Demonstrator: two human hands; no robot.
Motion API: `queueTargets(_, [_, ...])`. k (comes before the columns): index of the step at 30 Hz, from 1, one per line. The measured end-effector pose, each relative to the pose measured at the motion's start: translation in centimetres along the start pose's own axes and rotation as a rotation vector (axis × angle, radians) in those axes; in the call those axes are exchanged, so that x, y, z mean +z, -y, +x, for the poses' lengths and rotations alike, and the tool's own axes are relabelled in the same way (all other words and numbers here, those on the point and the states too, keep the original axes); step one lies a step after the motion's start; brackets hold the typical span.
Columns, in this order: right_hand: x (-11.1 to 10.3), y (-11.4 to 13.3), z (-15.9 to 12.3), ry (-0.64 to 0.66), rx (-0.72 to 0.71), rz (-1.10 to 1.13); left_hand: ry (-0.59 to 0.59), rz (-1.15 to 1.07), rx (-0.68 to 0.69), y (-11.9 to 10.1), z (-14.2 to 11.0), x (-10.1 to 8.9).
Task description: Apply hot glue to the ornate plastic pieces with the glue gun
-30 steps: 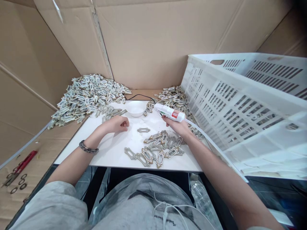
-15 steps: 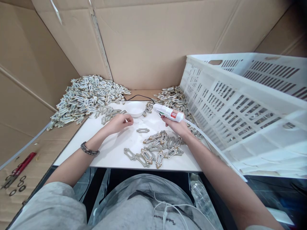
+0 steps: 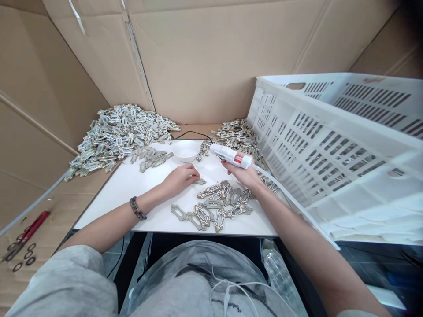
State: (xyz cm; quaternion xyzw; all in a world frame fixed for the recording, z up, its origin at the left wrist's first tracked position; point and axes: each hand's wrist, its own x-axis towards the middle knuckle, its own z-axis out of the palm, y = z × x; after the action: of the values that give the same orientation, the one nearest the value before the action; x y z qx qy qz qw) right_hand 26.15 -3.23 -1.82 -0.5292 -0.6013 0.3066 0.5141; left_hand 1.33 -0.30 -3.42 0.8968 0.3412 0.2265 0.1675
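Note:
In my right hand (image 3: 245,172) is a white hot glue gun (image 3: 226,154) with a red patch, its nozzle pointing left and a long white glue stick (image 3: 291,196) trailing from its back end. My left hand (image 3: 181,178) is low over the board, fingers curled and pressed together, at the left end of a single small metal label frame (image 3: 200,181). The fingertips cover part of that frame; whether they pinch it or something small is hidden. Nearer my body lies a loose group of label frames (image 3: 220,215), some ornate side up, others plain grey.
A white bowl (image 3: 185,154) stands behind my left hand on the white board (image 3: 145,220). Heaped label frames (image 3: 122,127) lie back left, more (image 3: 236,132) back right. A large white plastic crate (image 3: 317,145) flanks the right. Red-handled scissors (image 3: 33,226) and several rings lie left. Cardboard walls (image 3: 205,61) surround everything.
My left hand has moved right and toward me, from beside the bowl to the single label frame, now partly covered. My right hand and the glue gun have barely moved.

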Motion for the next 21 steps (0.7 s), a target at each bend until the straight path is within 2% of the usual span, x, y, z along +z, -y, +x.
queueTargets(7, [-0.1,-0.2,0.0,0.008,0.003,0.002,0.103,0.114,-0.004,-0.5,-0.5,-0.8])
queueTargets(11, [-0.2,-0.2,0.0,0.052,-0.022,0.019,0.106,0.049,-0.053,-0.3,-0.5,-0.7])
queueTargets(14, [-0.4,0.0,-0.1,0.083,-0.066,0.004,0.053,-0.052,-0.124,-0.5,-0.5,-0.6])
queueTargets(17, [-0.6,0.3,-0.4,0.111,-0.097,-0.030,-0.084,-0.157,-0.195,-1.0,-0.4,-0.8])
queueTargets(21, [-0.8,0.8,-0.7,0.143,-0.094,-0.059,-0.240,-0.575,-0.319,-1.1,0.0,-0.9])
